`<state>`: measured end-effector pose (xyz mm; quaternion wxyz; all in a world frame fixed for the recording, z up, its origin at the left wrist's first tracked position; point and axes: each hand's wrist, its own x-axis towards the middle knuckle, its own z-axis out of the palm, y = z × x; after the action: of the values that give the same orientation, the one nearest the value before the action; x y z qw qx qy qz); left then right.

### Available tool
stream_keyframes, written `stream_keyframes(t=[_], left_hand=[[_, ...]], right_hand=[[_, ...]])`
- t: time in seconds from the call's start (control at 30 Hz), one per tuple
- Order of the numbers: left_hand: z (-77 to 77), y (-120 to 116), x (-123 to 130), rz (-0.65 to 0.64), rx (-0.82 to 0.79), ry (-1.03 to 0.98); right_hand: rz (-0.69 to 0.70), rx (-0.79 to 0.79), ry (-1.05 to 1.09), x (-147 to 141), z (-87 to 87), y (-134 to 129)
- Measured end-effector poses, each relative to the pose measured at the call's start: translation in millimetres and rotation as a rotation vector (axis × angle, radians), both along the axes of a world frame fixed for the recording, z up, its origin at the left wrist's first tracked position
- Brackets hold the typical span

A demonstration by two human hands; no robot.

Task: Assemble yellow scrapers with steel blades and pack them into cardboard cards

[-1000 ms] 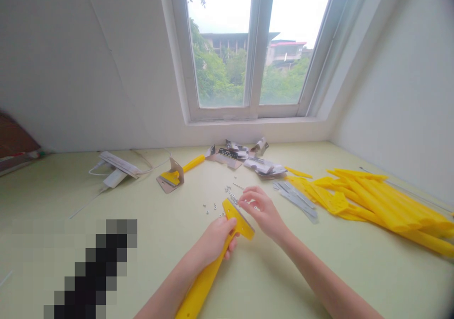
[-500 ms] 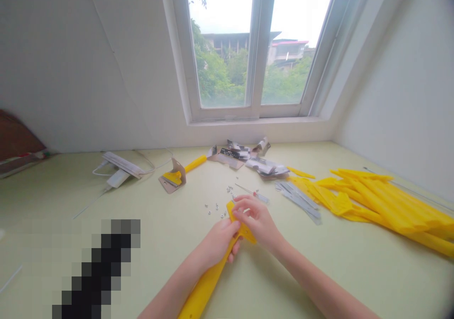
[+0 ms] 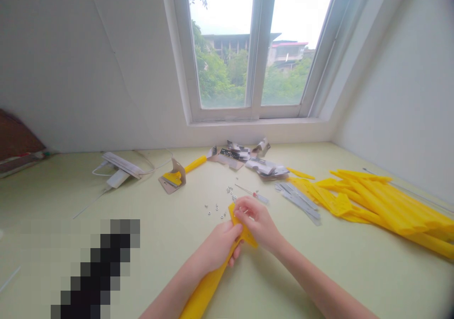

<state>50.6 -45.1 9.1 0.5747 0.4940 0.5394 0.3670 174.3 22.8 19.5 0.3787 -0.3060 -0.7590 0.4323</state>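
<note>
A long yellow tool with a wide head slants up from the bottom edge of the view. My left hand is wrapped round it just below the head, thumb on top. At the head, my right hand has its fingers bent and pressed together against the yellow plastic; whatever they pinch is too small to make out. Several small screws and nuts lie on the table beyond the hands. A screwdriver with a clear handle rests just past my right hand.
Yellow handles are piled at the right, beside flat grey metal strips. Packaging scraps lie near the window. A yellow scraper in cardboard and a white power strip are at the left.
The yellow head has shifted very slightly to the right and down with my left hand. My right fingers have curled in closer against it.
</note>
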Motion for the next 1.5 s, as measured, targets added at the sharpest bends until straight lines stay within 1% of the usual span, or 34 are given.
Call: stream_keyframes(t=[0.2, 0.33, 0.43, 0.57, 0.67, 0.73, 0.9, 0.97, 1.03, 1.13, 1.33, 1.43, 1.5], left_hand=[[-2.0, -1.1, -0.2, -0.009, -0.009, -0.004], [-6.8, -0.2, -0.9, 0.0, -0.021, 0.001], [-7.7, 0.0, -0.8, -0.008, -0.019, 0.018], [-5.8, -0.6, -0.5, -0.022, -0.003, 0.059], [-4.8, -0.7, -0.6, -0.026, 0.007, 0.072], [-4.3, -0.3, -0.9, -0.024, 0.01, 0.07], [-1.7, 0.1, -0.9, -0.018, 0.021, 0.066], [-0.3, -0.7, -0.6, -0.02, 0.021, 0.079], [0.9, -2.0, 0.0, -0.026, 0.024, 0.089], [1.9, -3.2, 0.6, -0.037, 0.032, 0.097], [-0.7, -0.7, -0.1, -0.043, 0.022, 0.088], [-1.7, 0.3, -1.4, -0.04, 0.019, 0.063], [-1.5, 0.6, -2.3, -0.039, 0.019, 0.036]], right_hand=[[0.104, -0.114, 0.009, 2.0, 2.9, 4.5], [0.082, -0.063, 0.003, 1.7, 2.1, 5.1], [0.062, -0.054, 0.001, 0.5, 0.6, 3.9], [0.042, -0.112, 0.02, -0.5, 1.1, 2.0], [0.054, -0.156, 0.029, -0.6, 2.8, 1.0], [0.046, -0.132, 0.014, -0.5, 4.0, 0.2], [0.006, -0.009, -0.058, -0.1, 6.1, -3.3], [-0.001, -0.011, -0.068, 0.0, 5.7, -3.6], [0.004, -0.083, -0.067, 0.4, 4.6, -2.6], [0.044, -0.233, -0.05, 1.1, 2.3, 0.3], [0.051, -0.317, 0.069, 1.0, -0.9, 2.1], [0.053, -0.425, 0.135, 1.8, -0.3, 3.0], [0.057, -0.521, 0.14, 3.5, 1.1, 4.1]])
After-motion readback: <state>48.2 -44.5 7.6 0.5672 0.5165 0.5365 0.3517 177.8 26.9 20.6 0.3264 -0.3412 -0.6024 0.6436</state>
